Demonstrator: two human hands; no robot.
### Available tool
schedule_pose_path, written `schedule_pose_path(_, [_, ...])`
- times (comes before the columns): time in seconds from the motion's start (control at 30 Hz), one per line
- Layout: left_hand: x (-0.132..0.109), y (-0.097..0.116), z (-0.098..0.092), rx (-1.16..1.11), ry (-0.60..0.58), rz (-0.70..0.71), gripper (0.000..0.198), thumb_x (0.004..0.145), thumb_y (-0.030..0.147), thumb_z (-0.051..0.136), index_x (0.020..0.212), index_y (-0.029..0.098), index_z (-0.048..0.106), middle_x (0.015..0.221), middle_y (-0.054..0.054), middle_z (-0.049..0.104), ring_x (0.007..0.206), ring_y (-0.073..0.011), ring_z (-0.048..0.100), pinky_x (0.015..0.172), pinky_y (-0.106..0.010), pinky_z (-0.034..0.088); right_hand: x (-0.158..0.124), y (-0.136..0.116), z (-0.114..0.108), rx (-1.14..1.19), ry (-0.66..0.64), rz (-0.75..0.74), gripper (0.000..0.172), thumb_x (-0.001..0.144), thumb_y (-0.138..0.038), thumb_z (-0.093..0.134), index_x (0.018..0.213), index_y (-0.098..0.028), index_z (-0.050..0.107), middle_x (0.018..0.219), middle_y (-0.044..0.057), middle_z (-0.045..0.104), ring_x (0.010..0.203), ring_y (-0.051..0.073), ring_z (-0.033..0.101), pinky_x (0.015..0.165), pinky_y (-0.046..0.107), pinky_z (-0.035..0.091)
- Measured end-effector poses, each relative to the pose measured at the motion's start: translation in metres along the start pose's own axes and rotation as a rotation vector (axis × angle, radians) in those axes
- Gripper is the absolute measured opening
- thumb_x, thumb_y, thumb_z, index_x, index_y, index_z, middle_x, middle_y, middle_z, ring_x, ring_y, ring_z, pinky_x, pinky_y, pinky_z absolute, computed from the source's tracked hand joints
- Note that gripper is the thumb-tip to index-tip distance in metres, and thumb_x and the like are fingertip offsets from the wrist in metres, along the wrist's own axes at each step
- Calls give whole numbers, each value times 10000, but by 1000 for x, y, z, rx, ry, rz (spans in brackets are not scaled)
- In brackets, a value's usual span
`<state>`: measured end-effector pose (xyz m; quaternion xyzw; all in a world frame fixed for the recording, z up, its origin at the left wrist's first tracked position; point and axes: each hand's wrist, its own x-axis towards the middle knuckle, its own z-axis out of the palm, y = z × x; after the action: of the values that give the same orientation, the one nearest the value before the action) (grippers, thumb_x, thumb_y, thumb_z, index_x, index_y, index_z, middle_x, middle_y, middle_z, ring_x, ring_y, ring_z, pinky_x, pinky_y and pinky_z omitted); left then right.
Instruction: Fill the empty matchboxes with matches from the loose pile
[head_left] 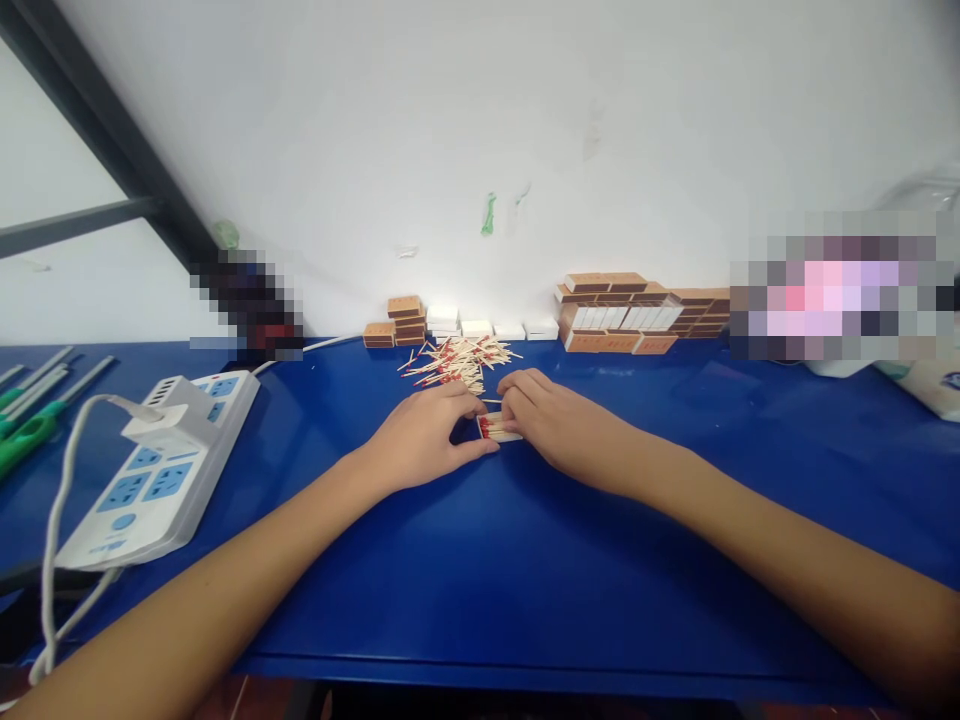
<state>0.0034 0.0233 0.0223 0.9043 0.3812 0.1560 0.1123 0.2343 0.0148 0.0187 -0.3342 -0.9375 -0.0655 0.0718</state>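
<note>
A small white matchbox tray (pixel 490 428) with red-tipped matches in it lies on the blue table (pixel 450 580). My left hand (pixel 431 435) grips the tray's left end between thumb and fingers. Over the tray's right part is my right hand (pixel 547 420), its fingers bent together at the matches; whether they pinch any is hidden. Just behind the hands spreads a loose pile of matches (pixel 469 358), its red tips pointing various ways.
White trays (pixel 477 328) and a few brown matchboxes (pixel 406 318) stand along the wall. A larger matchbox stack (pixel 622 315) is at back right. A power strip (pixel 161 470) with a white cable and green-handled tools (pixel 37 430) lie left.
</note>
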Motion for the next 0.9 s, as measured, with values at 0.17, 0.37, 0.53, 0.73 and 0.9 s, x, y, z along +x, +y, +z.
schedule_pose_path(0.17, [0, 1, 0, -9, -6, 9, 299, 941, 437, 724, 1124, 202, 696, 1082, -53, 694, 936, -219, 660, 749, -327, 497, 2, 3, -2, -18, -24, 5, 232, 1049, -125, 423, 1085, -88, 649, 1121, 201, 624, 1043, 319, 557, 895, 454, 502])
schedule_pose_path(0.37, [0, 2, -2, 10, -10, 5, 290, 944, 451, 717, 1085, 199, 694, 1024, -45, 678, 866, -206, 642, 679, -314, 454, 0, 13, -3, 181, 39, 40, 172, 1063, -242, 493, 1022, -162, 640, 1069, 139, 630, 1013, 279, 582, 859, 399, 497])
schedule_pose_path(0.53, [-1, 2, -3, 8, -21, 18, 275, 953, 435, 708, 1103, 206, 695, 1050, -48, 681, 896, -209, 647, 710, -320, 469, 1, 16, -2, 425, 41, 111, 143, 1054, -283, 514, 990, -202, 612, 1042, 92, 648, 1001, 242, 596, 843, 363, 491])
schedule_pose_path(0.73, [-2, 2, -3, 27, -20, 10, 296, 953, 437, 705, 1137, 206, 702, 1095, -68, 692, 921, -220, 661, 731, -324, 493, 1, 25, -11, 511, 25, 177, 129, 995, -327, 600, 955, -212, 641, 989, 71, 674, 914, 219, 612, 784, 337, 474])
schedule_pose_path(0.9, [-3, 2, -2, 55, -16, 9, 325, 954, 438, 705, 1174, 199, 690, 1113, -74, 699, 940, -230, 673, 751, -335, 508, 1, 27, -12, 605, -51, 171, 146, 975, -332, 613, 921, -208, 669, 961, 48, 678, 850, 190, 607, 747, 319, 461])
